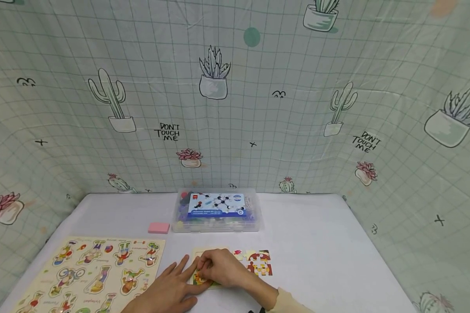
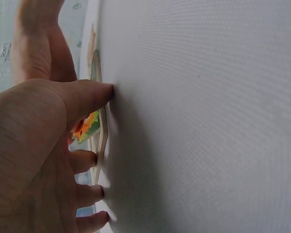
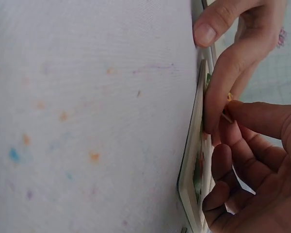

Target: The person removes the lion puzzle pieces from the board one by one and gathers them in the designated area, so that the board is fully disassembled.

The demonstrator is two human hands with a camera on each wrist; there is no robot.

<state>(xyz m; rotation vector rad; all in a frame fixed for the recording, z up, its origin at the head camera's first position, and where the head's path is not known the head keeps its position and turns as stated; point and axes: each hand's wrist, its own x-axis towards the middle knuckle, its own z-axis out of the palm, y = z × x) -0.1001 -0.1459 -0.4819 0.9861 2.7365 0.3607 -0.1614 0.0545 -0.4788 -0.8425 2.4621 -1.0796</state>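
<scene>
My left hand point(image 1: 168, 288) spreads over the left side of a small wooden jigsaw board point(image 3: 188, 182), its fingers mostly straight. In the left wrist view its thumb and fingertips come down at the board's edge and the white tabletop. My right hand point(image 1: 222, 268) bends over the board and pinches a jigsaw piece point(image 3: 229, 97) between thumb and fingertips. An orange-and-green part of the puzzle point(image 2: 88, 127) shows tilted above the board in the left wrist view. Both hands hide much of the board. Several brown and yellow jigsaw pieces point(image 1: 260, 263) lie just right of it.
At the left lies a large cream board point(image 1: 90, 261) with sports figures. Behind the hands stands a clear plastic case point(image 1: 219, 224) labelled as a molecular model kit, with a pink block point(image 1: 158, 228) beside it. A cactus-print curtain point(image 1: 250, 108) hangs behind the table point(image 1: 317, 243).
</scene>
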